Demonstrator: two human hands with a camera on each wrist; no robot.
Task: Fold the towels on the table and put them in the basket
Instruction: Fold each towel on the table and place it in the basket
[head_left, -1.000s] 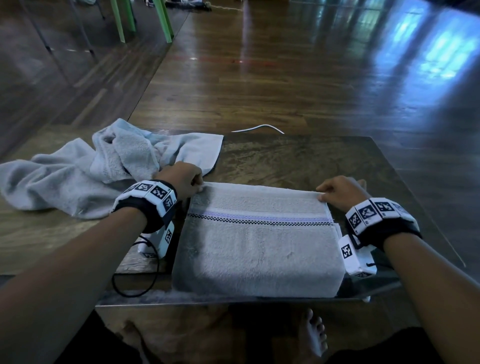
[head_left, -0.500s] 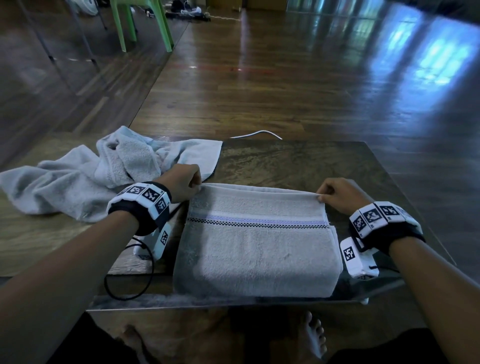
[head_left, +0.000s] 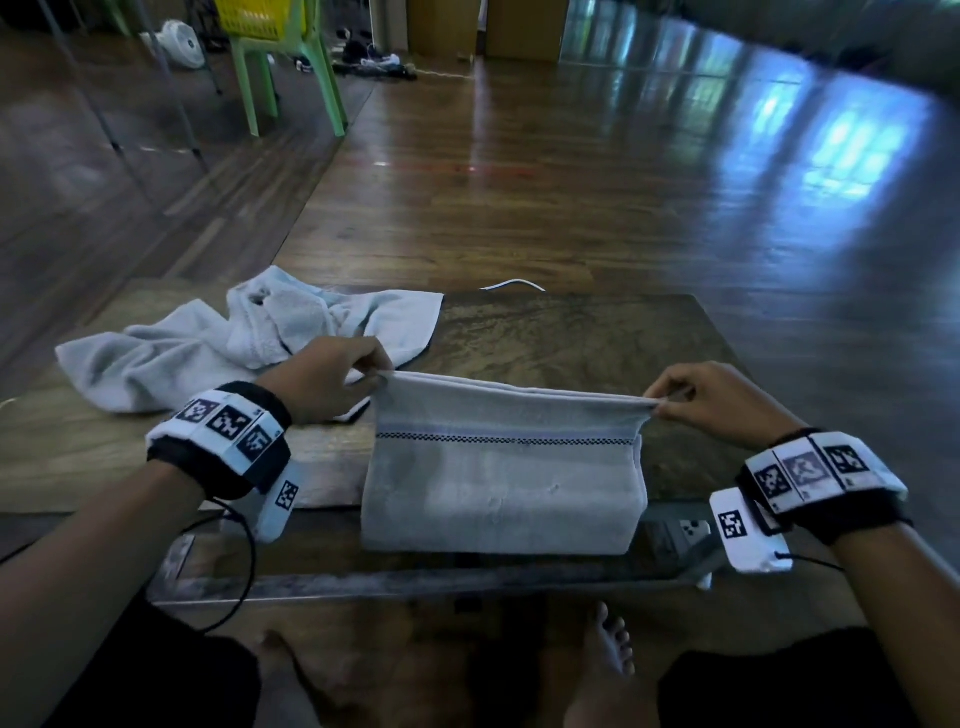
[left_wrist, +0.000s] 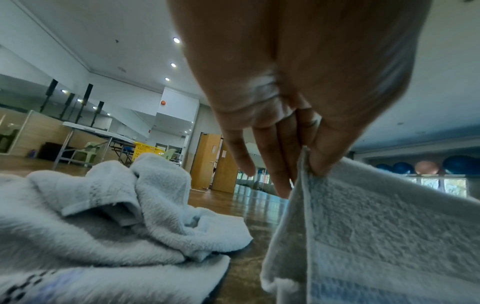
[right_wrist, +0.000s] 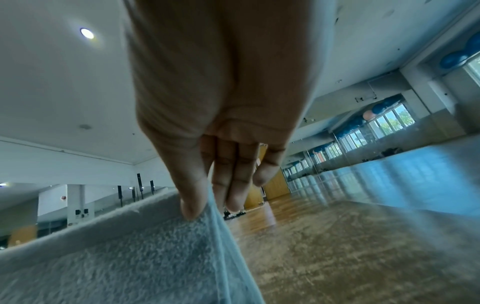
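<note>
A folded grey towel (head_left: 504, 483) with a checked stripe lies near the front of the table (head_left: 561, 338), its far edge lifted off the surface. My left hand (head_left: 382, 371) pinches the far left corner, thumb against fingers, as the left wrist view shows on the towel (left_wrist: 376, 236). My right hand (head_left: 660, 408) pinches the far right corner of the same towel (right_wrist: 116, 257). A second, crumpled pale towel (head_left: 228, 343) lies on the table's left side, behind my left hand, also seen as the crumpled towel (left_wrist: 109, 216). A yellow basket (head_left: 254, 18) sits on a green chair far back left.
The green chair (head_left: 291, 78) stands on the wooden floor beyond the table. A white cable (head_left: 511, 285) lies at the table's far edge. My bare feet (head_left: 608, 639) are under the front edge. The table's right half is bare wood.
Both hands have raised the towel's far edge off the table, drawing it taut between them. My head view has tilted up, bringing the chair and basket into sight.
</note>
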